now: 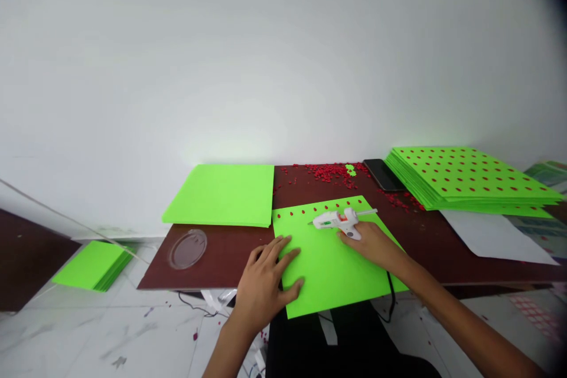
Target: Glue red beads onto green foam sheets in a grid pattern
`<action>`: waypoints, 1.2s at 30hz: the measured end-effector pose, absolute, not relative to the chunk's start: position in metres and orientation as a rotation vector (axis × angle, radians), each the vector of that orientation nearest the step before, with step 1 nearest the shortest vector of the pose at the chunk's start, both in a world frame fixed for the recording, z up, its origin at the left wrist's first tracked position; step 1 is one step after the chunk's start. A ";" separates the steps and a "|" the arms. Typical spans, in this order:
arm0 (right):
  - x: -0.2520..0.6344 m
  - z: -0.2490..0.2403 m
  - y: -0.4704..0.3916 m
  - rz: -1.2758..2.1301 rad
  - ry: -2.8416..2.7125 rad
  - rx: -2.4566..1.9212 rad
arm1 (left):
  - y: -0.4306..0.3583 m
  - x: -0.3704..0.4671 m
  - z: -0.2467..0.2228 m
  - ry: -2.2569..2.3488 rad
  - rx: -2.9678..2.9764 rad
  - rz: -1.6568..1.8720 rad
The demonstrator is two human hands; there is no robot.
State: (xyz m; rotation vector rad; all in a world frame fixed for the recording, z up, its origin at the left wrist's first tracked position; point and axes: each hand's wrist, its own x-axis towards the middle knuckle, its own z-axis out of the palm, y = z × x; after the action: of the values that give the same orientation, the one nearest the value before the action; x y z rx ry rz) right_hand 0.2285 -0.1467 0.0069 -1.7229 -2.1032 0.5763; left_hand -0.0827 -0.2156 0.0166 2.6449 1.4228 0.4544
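Observation:
A bright green sheet [332, 271] lies at the table's front edge, with a row of small red pieces along its far edge. My left hand [268, 277] rests on the sheet's left side, fingers apart, holding nothing. Wrapped round the handle of a white glue gun [328, 220] is my right hand [372, 240]. The gun's nozzle points left, just below the red row; whether it touches the sheet cannot be made out. A black cord [392, 298] hangs below my right wrist.
Plain green sheets [225, 195] lie at left, above a clear round lid [188, 249]. Behind are scattered red pieces [328, 173] and a phone [381, 175]. Red-dotted green sheets [473, 174] are stacked at right, near white paper [491, 236]. More green sheets [91, 264] are on the floor.

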 end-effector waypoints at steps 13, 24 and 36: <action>0.233 0.004 -0.146 0.597 -2.081 -1.678 | -0.216 -0.083 0.015 1.427 2.666 0.455; 0.233 0.001 -0.153 0.645 -2.046 -1.633 | -0.216 -0.083 0.015 1.425 2.664 0.468; 0.266 -0.010 -0.149 0.580 -1.947 -1.723 | -0.215 -0.084 0.010 1.436 2.681 0.490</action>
State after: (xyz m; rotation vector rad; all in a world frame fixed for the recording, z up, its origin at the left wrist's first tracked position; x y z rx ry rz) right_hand 0.2655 -0.1488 -0.0097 -1.7225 -1.9471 0.5801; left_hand -0.0841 -0.2147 0.0095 2.6812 1.4363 0.4904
